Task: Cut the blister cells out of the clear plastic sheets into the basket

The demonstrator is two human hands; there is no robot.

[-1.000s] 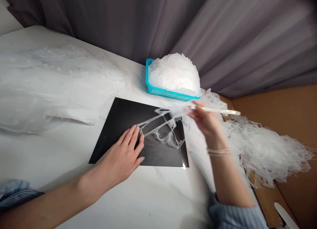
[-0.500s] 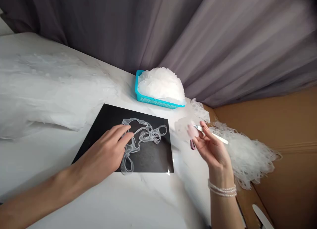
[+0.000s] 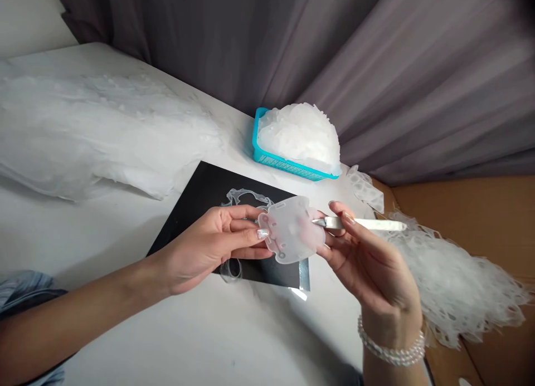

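Observation:
A frosted, translucent flat piece (image 3: 290, 238) with scalloped edges, small slots and holes is held up between both hands. My left hand (image 3: 221, 244) pinches its left edge between thumb and fingers. At its right edge, the fingers of my right hand (image 3: 368, 258) support it from behind. That same hand grips a slim craft knife (image 3: 368, 224) with a pale handle, its metal tip pointing left over the piece. Beneath lies a black mat (image 3: 192, 208) bearing a clear, stringy cut-out scrap (image 3: 246, 195), partly hidden by the left hand and the piece.
A turquoise basket (image 3: 288, 169) heaped with translucent pieces stands behind the mat. Loose film (image 3: 96, 135) covers the table's left side. Holed scraps (image 3: 463, 286) pile at the right by a cardboard box (image 3: 480, 208). A grey curtain (image 3: 209, 40) hangs behind.
My left hand has left the scrap on the mat and taken hold of the translucent piece. The right hand has brought that piece leftward over the mat, keeping the knife. The view has shifted.

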